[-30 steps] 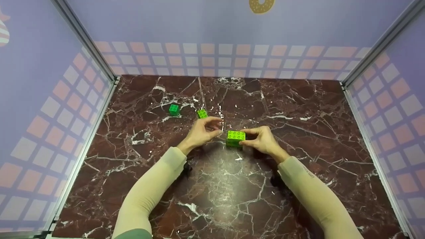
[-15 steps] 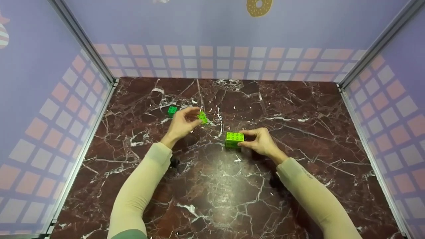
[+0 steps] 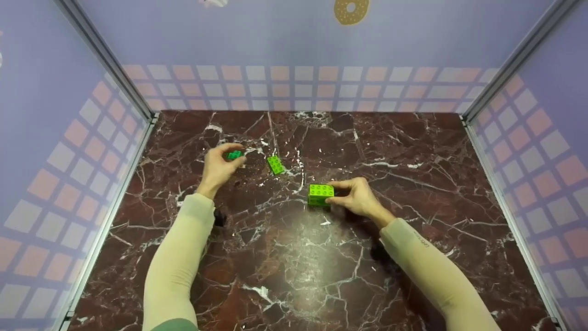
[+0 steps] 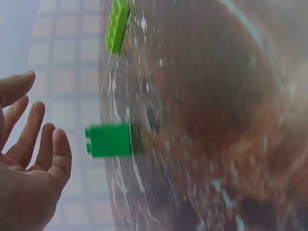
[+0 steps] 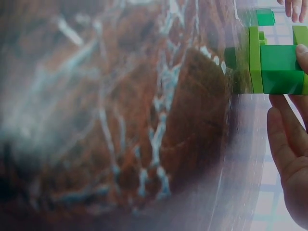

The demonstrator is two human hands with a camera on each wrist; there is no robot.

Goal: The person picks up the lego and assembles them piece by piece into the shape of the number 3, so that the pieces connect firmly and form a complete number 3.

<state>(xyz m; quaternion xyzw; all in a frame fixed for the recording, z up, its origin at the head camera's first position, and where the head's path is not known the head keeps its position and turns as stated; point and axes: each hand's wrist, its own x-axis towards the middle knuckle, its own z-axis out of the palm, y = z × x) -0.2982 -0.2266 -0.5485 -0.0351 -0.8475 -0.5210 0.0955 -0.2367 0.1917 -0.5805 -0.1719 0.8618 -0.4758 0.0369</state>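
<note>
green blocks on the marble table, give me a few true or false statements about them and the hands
1. The right hand grips the stacked light green block from its right side. True.
2. The left hand holds the flat light green brick. False: that brick lies alone on the table, apart from both hands.
3. The left hand is at the small dark green block, fingers spread around it. True; the left wrist view shows the fingers open, not closed on it.
4. The stacked block is lifted high above the table. False: it sits on the marble.
5. There are red blocks near the back wall. False: only green pieces show.
</note>
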